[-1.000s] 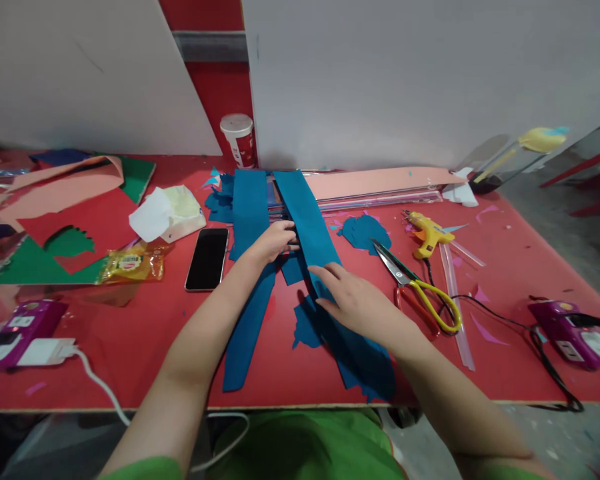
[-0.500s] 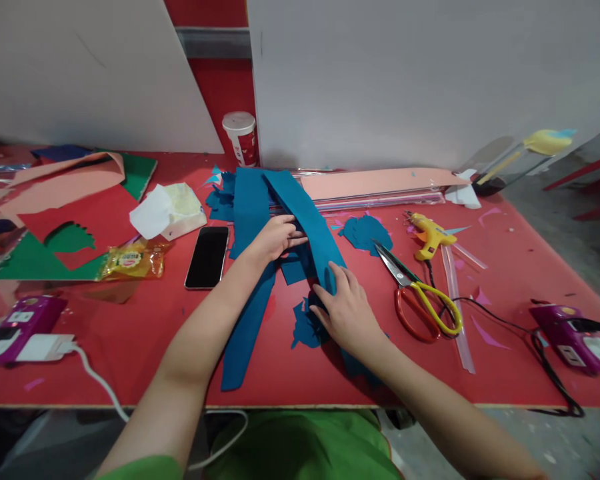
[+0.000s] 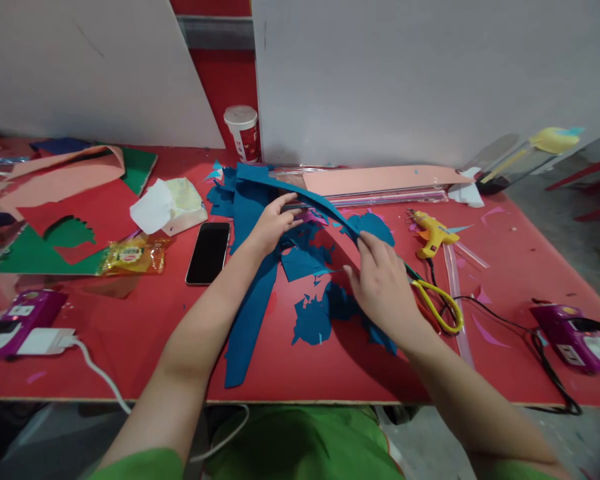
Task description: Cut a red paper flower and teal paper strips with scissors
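A long blue strip of craft sheet [image 3: 325, 203] arches over the red table. My right hand [image 3: 383, 280] grips its near end, thumb apart below. Under the arch is my left hand [image 3: 275, 225], fingers stretched out along the strip's underside; whether it presses on it I cannot tell. A second blue strip [image 3: 253, 327] lies flat beneath my left forearm. Cut blue scraps [image 3: 313, 321] with jagged edges are spread between my arms. Scissors with red and yellow handles [image 3: 443, 307] lie beside my right hand, their blades hidden by it.
A black phone [image 3: 209, 253] and a yellow wrapper [image 3: 134, 256] lie to the left. A lidded paper cup [image 3: 242, 133] stands at the back. On the right are a yellow glue gun [image 3: 431, 233], a black cord and a purple power strip [image 3: 577, 339].
My right hand has lifted the blue strip's near end and carried it rightward, uncovering blue scraps underneath. It now covers the scissor blades. My left hand has shifted slightly away from me.
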